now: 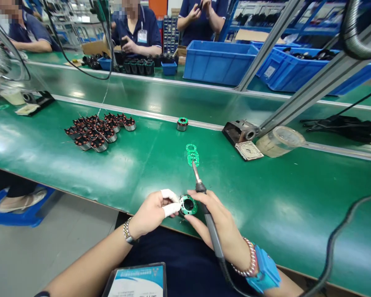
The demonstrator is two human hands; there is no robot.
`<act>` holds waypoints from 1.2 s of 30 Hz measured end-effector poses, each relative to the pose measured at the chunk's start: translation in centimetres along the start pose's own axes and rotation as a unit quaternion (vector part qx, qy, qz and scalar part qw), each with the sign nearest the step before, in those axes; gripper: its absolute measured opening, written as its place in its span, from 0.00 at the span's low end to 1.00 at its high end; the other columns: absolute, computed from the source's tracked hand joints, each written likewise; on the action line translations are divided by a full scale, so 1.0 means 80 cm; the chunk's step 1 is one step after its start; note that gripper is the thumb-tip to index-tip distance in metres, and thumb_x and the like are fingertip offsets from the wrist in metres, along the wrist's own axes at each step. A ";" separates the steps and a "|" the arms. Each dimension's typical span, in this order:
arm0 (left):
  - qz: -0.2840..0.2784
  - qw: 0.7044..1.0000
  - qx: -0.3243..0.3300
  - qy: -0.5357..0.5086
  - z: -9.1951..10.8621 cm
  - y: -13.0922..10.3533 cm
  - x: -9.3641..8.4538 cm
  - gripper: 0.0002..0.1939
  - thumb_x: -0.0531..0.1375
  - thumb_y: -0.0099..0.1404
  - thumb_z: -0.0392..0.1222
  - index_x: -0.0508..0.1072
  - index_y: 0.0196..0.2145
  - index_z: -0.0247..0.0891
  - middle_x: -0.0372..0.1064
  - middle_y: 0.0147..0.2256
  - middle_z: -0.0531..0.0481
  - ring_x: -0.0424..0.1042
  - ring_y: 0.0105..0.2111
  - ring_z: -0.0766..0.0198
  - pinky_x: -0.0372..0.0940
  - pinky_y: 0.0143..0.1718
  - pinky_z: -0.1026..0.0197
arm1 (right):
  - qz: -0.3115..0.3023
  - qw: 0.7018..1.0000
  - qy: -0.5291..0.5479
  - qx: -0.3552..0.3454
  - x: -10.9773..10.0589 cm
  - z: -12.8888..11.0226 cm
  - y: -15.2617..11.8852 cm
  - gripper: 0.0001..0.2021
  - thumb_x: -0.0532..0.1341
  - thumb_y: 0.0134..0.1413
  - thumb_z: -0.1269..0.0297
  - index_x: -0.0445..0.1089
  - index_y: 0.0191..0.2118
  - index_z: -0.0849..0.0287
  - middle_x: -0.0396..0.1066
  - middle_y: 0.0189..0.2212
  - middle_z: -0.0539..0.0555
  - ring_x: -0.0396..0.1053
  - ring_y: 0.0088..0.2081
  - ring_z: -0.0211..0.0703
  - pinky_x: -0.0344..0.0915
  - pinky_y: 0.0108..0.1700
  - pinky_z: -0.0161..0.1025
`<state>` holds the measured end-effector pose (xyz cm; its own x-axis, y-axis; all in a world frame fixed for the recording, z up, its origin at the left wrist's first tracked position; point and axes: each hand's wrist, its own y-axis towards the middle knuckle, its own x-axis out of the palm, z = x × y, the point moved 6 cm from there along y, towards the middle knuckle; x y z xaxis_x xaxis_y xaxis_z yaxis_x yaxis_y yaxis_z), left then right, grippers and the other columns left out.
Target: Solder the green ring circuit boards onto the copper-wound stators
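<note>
Blurry-lettered badge (pixel 139 281); left hand (pixel 154 209) and right hand (pixel 224 225) hold stator (pixel 193 206).

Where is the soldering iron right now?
In the head view, the soldering iron is in the right hand, its tip pointing toward the loose green rings.

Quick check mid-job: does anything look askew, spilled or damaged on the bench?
No spill or damage stands out. The loose green rings lie unevenly overlapped, and the soldering iron in the right hand points its tip over them; contact is unclear. A thin strand also trails down onto the wound cores.
</note>
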<state>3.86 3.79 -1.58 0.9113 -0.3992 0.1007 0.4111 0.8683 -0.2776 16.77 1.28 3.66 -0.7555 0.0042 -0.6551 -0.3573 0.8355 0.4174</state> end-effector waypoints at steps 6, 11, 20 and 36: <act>-0.006 1.000 0.002 -0.023 -0.002 0.001 -0.001 0.06 0.60 0.53 0.38 0.66 0.25 0.34 0.64 0.21 0.54 0.65 0.24 0.69 0.62 0.29 0.64 | 0.011 0.999 0.033 -0.010 0.003 -0.005 0.019 0.10 0.55 0.52 0.76 0.61 0.40 0.57 0.66 0.29 0.52 0.64 0.32 0.40 0.66 0.33 0.37; -0.009 1.000 -0.002 -0.021 -0.004 0.002 0.000 0.05 0.60 0.54 0.38 0.67 0.25 0.34 0.65 0.21 0.54 0.66 0.24 0.69 0.63 0.29 0.64 | 0.026 0.999 0.021 -0.031 0.011 -0.010 0.020 0.11 0.54 0.52 0.77 0.60 0.40 0.57 0.65 0.27 0.52 0.62 0.30 0.41 0.65 0.31 0.37; 0.024 0.999 -0.019 -0.018 -0.001 0.004 -0.003 0.07 0.59 0.54 0.39 0.65 0.23 0.35 0.65 0.20 0.54 0.67 0.21 0.70 0.63 0.26 0.65 | 0.068 0.997 0.033 0.007 -0.016 -0.003 0.013 0.08 0.56 0.52 0.76 0.64 0.37 0.57 0.66 0.28 0.52 0.65 0.30 0.39 0.65 0.31 0.36; 0.040 0.998 -0.037 -0.009 0.000 0.006 -0.005 0.05 0.58 0.51 0.37 0.65 0.21 0.35 0.64 0.18 0.55 0.66 0.20 0.70 0.63 0.24 0.66 | -0.007 0.995 0.097 -0.007 -0.052 -0.016 -0.001 0.09 0.55 0.51 0.75 0.71 0.36 0.59 0.66 0.20 0.53 0.63 0.23 0.40 0.64 0.25 0.38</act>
<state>3.71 4.34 -1.76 0.9418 -0.3230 0.0928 0.3344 0.8732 -0.3546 19.28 0.47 7.16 -0.8425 -0.1145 -0.5265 -0.3741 0.8275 0.4187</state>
